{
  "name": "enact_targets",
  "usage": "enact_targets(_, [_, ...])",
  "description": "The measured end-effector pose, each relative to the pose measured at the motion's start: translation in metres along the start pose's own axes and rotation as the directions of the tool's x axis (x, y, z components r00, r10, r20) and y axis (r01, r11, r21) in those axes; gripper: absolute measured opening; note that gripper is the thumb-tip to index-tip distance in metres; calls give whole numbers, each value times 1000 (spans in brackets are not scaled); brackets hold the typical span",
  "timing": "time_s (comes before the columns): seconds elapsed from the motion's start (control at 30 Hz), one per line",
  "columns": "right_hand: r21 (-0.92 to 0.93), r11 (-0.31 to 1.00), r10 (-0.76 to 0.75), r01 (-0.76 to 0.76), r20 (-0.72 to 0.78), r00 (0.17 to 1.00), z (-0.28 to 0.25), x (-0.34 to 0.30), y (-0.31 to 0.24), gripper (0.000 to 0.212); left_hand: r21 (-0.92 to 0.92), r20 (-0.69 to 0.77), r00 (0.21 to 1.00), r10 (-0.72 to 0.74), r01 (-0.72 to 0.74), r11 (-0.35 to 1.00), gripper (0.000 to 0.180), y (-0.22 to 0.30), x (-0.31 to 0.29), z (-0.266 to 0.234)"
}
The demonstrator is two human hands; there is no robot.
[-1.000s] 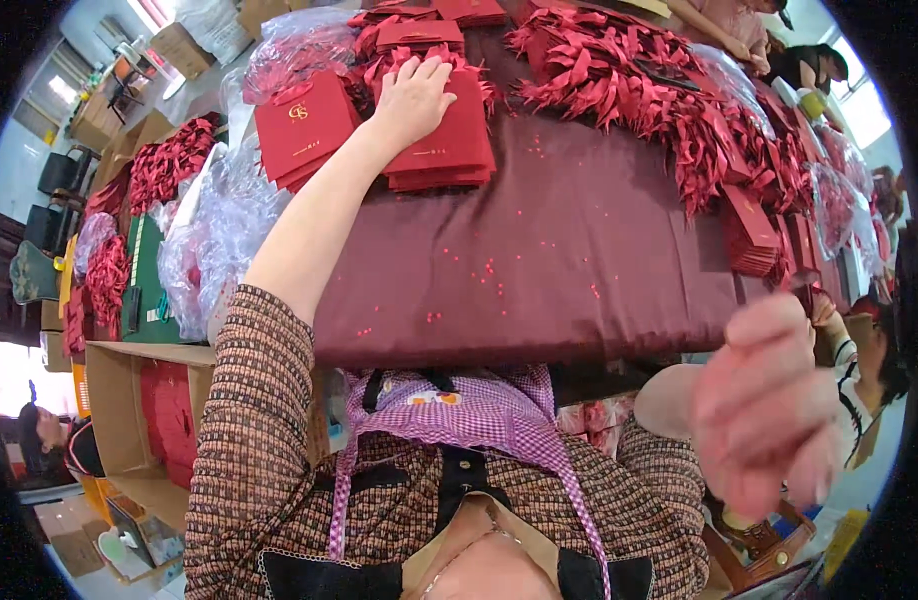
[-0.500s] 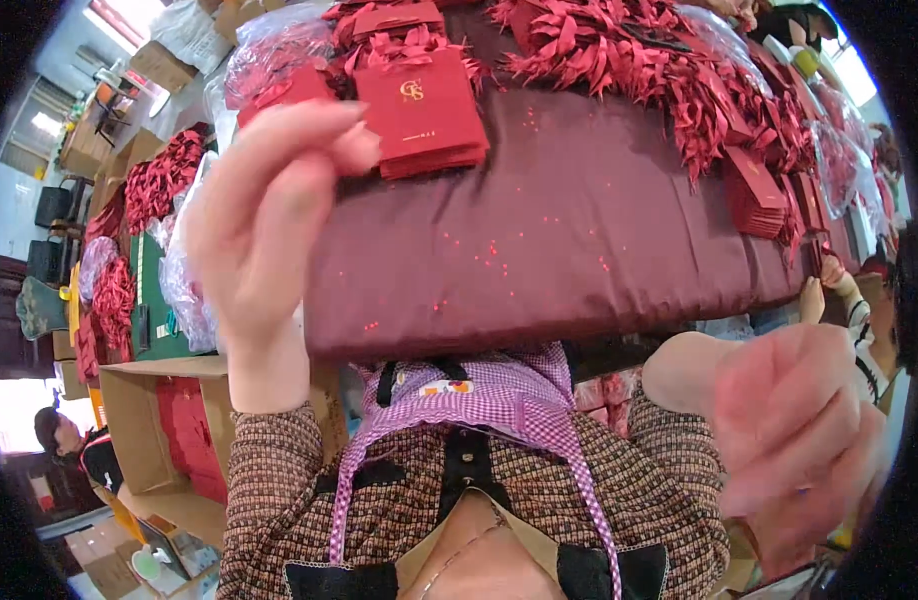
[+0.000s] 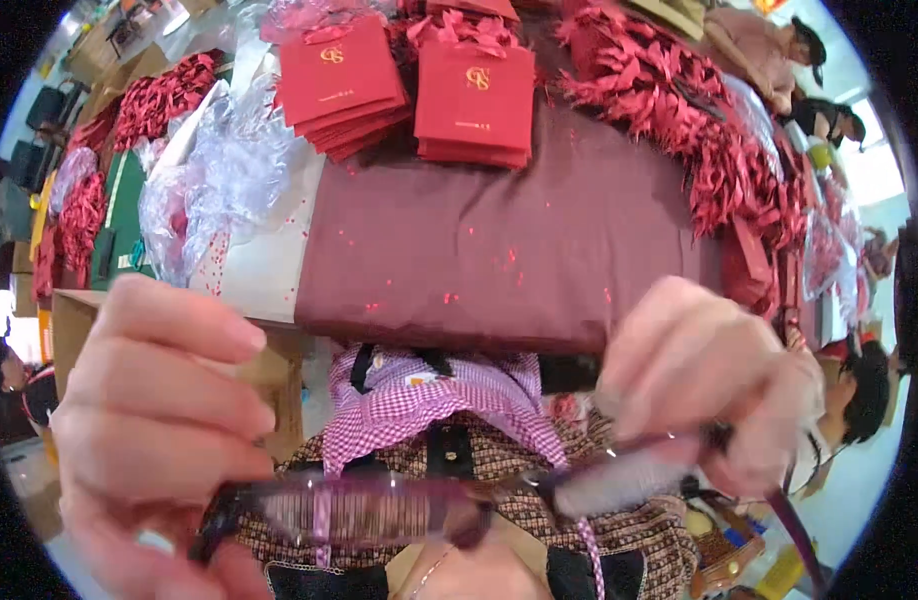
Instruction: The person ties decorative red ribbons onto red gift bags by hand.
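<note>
A pair of dark-framed eyeglasses [image 3: 469, 512] is held close to me, across my chest, blurred by motion. My left hand [image 3: 164, 420] is closed with fingers curled at the left end of the frame. At the other end, the fingers of my right hand [image 3: 714, 375] pinch the frame by its hinge. One temple arm [image 3: 799, 540] hangs down below that hand. Beyond my hands is a table with a dark red satin cover [image 3: 449, 255], dotted with small red bits.
Two stacks of red paper bags, the left one [image 3: 344, 85] and the right one [image 3: 474, 105], stand at the table's far side. Red ribbons [image 3: 669, 120] are heaped at right. Clear plastic [image 3: 234, 160] lies at left, above a cardboard box [image 3: 279, 370]. Other people are around.
My hands have come nearer to me and now hold the eyeglasses, which did not show earlier. The view has shifted, showing more of the table's left side.
</note>
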State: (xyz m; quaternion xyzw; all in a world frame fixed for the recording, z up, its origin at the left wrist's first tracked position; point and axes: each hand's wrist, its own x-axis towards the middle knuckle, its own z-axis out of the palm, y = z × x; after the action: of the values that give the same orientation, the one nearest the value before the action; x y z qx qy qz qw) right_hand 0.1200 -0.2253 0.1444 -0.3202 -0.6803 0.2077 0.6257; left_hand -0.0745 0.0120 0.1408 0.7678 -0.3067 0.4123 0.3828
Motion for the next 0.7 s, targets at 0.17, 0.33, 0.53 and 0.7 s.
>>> enact_targets(0.17, [427, 903, 201, -44, -330, 922, 40, -4, 82, 13, 180, 71, 972, -223, 207, 962, 39, 11, -22, -28])
enact_targets(0.33, [542, 687, 665, -485, -198, 720, 41, -11, 155, 22, 240, -177, 790, -586, 612, 753, 32, -5, -69, -38])
enact_targets(0.53, [433, 549, 828, -715, -164, 536, 54, -27, 196, 29, 304, -496, 469, -731, 882, 359, 22, -13, -88, -92])
enact_targets(0.7, [450, 525, 848, -723, -204, 489, 55, -64, 198, 19, 501, -567, 546, -617, 823, 268, 16, -73, -92, -124])
